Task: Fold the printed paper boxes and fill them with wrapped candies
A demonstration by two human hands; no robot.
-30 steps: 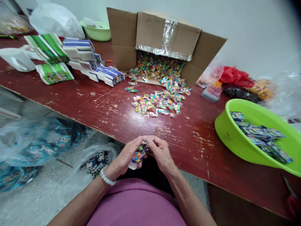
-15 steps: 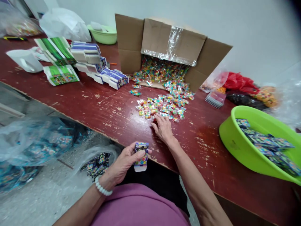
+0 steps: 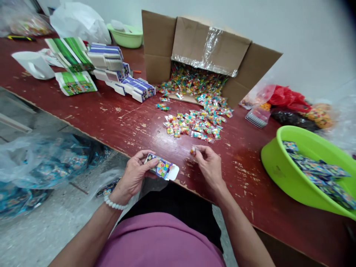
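Note:
My left hand [image 3: 136, 172] grips a small printed carton [image 3: 162, 167] over the table's front edge. The carton lies tilted, its white end flap open and facing right. To its right, my right hand [image 3: 208, 163] pinches a small wrapped candy packet [image 3: 193, 151] between thumb and fingers, apart from the carton. Beyond both hands, a loose pile of wrapped candy packets [image 3: 191, 126] is spread on the dark red table [image 3: 125, 126]. It trails back to a brown cardboard box [image 3: 208, 44], tipped with its flaps open and full of the same packets.
Stacks of flat blue cartons [image 3: 137, 89] and green cartons [image 3: 76, 82] lie at the left, near a white mug [image 3: 33, 66]. A green tub [image 3: 274, 163] of filled-looking cartons stands at the right. Plastic bags [image 3: 61, 174] rest on the floor at left.
My right hand has drawn back from the pile towards me with a candy packet. My left hand has turned the carton so its open end points right.

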